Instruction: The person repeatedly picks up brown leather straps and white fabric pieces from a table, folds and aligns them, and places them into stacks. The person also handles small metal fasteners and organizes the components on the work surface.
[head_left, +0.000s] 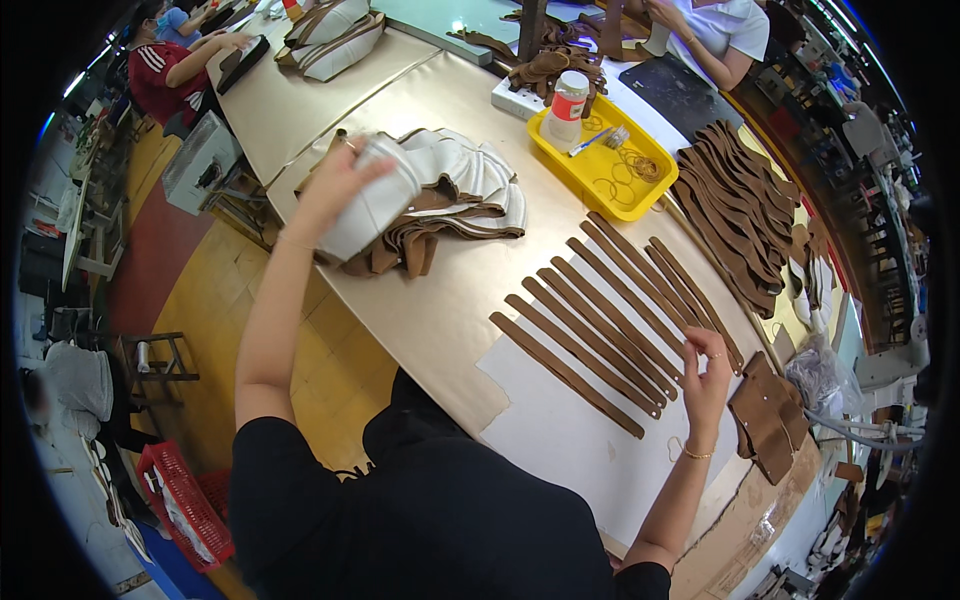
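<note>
Your left hand reaches far out, arm nearly straight, fingers closed on a white piece atop the white-and-brown stack on the surface. Your right hand, wrist raised, pinches the end of a brown strap in the row, below the yellow tray holding a white red-labelled bottle.

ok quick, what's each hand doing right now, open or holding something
Left hand: closed on a white piece atop the white and brown pile.
Right hand: fingers pinched at the end of a brown strap; actual grip cannot be told.
</note>
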